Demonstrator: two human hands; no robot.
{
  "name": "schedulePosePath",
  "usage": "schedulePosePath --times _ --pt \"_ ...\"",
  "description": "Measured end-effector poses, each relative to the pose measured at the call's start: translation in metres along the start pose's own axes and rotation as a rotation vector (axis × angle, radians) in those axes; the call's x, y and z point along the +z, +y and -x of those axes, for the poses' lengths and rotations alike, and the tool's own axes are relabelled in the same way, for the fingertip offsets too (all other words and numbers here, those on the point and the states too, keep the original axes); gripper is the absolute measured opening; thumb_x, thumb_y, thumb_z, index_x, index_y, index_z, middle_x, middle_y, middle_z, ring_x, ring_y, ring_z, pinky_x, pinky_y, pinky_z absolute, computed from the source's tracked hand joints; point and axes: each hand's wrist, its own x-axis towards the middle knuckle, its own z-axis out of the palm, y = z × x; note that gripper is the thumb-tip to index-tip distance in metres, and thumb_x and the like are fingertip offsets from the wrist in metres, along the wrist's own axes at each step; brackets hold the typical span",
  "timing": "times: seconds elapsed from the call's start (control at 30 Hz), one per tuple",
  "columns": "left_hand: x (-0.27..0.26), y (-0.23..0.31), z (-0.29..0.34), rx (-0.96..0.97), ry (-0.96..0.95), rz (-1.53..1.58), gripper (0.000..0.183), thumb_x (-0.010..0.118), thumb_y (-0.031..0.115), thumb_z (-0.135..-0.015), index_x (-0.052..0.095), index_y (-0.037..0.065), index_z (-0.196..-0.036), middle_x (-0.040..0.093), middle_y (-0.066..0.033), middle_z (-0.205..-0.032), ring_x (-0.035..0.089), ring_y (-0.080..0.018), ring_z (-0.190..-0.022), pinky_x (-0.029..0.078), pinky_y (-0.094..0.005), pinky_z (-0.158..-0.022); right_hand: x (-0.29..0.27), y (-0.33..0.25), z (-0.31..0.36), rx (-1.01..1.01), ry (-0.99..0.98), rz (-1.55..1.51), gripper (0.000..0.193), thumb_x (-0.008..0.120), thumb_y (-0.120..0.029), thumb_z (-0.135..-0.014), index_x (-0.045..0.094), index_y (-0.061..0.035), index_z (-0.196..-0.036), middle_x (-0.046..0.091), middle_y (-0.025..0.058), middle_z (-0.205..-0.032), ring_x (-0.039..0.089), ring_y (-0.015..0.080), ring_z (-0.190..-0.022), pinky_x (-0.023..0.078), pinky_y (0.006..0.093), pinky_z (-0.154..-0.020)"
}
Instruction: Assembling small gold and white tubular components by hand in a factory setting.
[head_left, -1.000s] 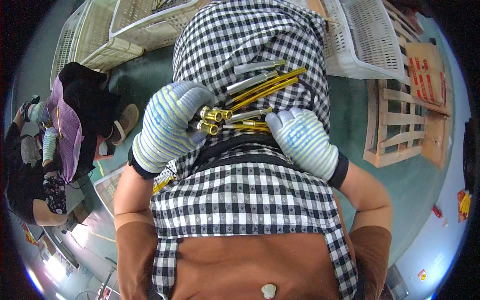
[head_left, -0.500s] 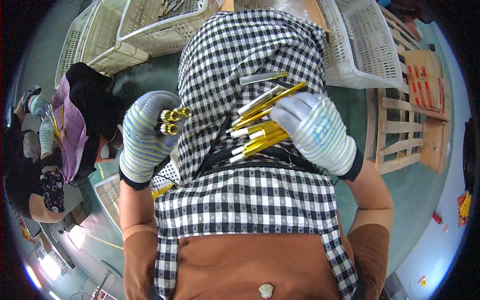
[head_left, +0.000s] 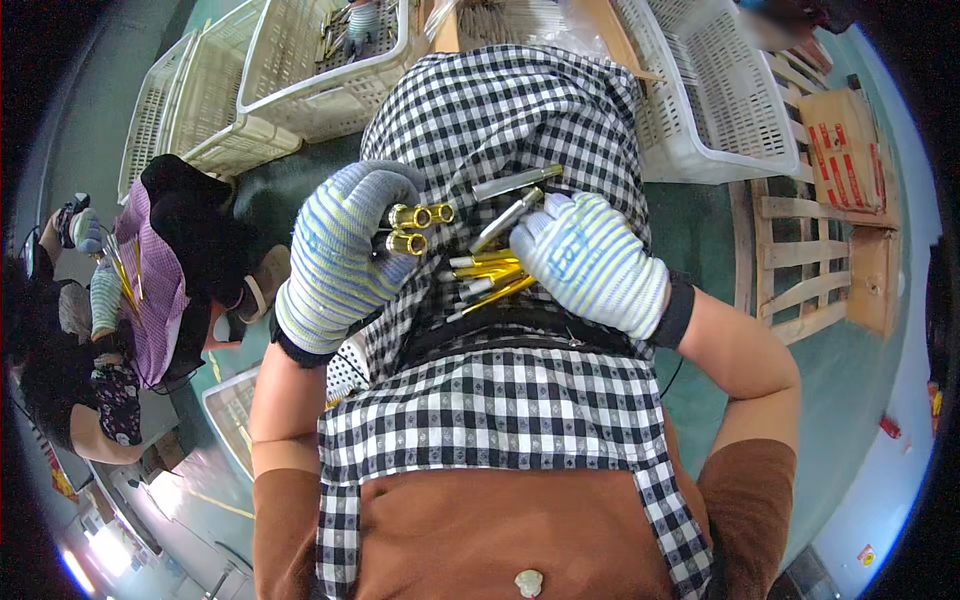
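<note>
Striped gloves [head_left: 592, 258], checked apron [head_left: 490, 410] and brown top [head_left: 440, 530] are worn.

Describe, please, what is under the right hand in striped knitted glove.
Slim golden rods with pale tips stick out leftward from beneath the right hand. Their other ends and the palm side are covered.

The left gloved hand [head_left: 345, 250] is brought inward; gold tubes [head_left: 499, 266] are gathered under the right gloved hand [head_left: 590, 260].

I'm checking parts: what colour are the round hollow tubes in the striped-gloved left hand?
The hollow tubes show shiny gold ends, best seen in the head view.
</note>
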Motion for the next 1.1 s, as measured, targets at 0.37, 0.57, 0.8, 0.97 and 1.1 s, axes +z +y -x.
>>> schedulePosePath --times 0.37,0.57,0.8,0.97,1.1 --pt "0.045 0.036 -0.033 -0.081 -0.278 -0.021 0.035 0.073 0.017 -0.068 0.057 0.005 -0.097 0.057 -0.0150 -0.084 0.059 -0.0349 -0.076 0.047 -0.0425 -0.064 -0.022 0.048 0.072 0.388 0.119 -0.677 0.027 0.066 -0.013 -0.069 0.062 -0.0039 -0.094 0.060 0.0123 -0.078 0.058 0.0256 -0.072 0.047 0.0363 -0.071" --pt "0.055 0.035 -0.036 -0.022 -0.270 -0.120 0.038 0.073 0.024 -0.070 0.057 0.008 -0.101 0.059 -0.0124 -0.094 0.060 -0.0315 -0.083 0.049 -0.0405 -0.070 -0.031 0.033 0.064 0.805 0.517 -1.582 0.026 0.065 -0.014 -0.086 0.056 -0.0014 -0.106 0.063 0.0075 -0.085 0.063 0.0183 -0.078 0.052 0.0308 -0.072" --pt "0.025 0.041 -0.024 -0.051 -0.303 -0.020 0.048 0.072 0.027 -0.072 0.056 0.008 -0.114 0.059 -0.0112 -0.088 0.059 -0.0288 -0.080 0.048 -0.0397 -0.069 -0.007 0.024 0.022 0.502 0.901 -1.658 0.031 0.071 -0.028 -0.083 0.058 -0.0035 -0.098 0.064 0.0073 -0.085 0.063 0.0193 -0.079 0.051 0.0353 -0.078" --pt "0.023 0.032 -0.028 -0.016 -0.034 0.120 0.039 0.071 0.025 -0.078 0.059 0.004 -0.108 0.060 -0.0124 -0.086 0.059 -0.0304 -0.074 0.048 -0.0385 -0.065 0.035 0.036 0.011 0.490 0.738 -1.324 0.014 0.067 -0.012 -0.084 0.064 -0.0041 -0.095 0.067 0.0050 -0.092 0.063 0.0141 -0.085 0.051 0.0295 -0.077" --pt "0.029 0.028 -0.042 -0.023 -0.022 0.272 0.062 0.074 0.030 -0.076 0.048 0.000 -0.123 0.058 -0.0204 -0.109 0.058 -0.0353 -0.099 0.047 -0.0402 -0.085 0.052 0.038 0.008 0.576 0.637 -1.227 0.019 0.065 -0.007 -0.086 0.059 -0.0048 -0.103 0.064 0.0053 -0.091 0.061 0.0140 -0.082 0.050 0.0271 -0.073"
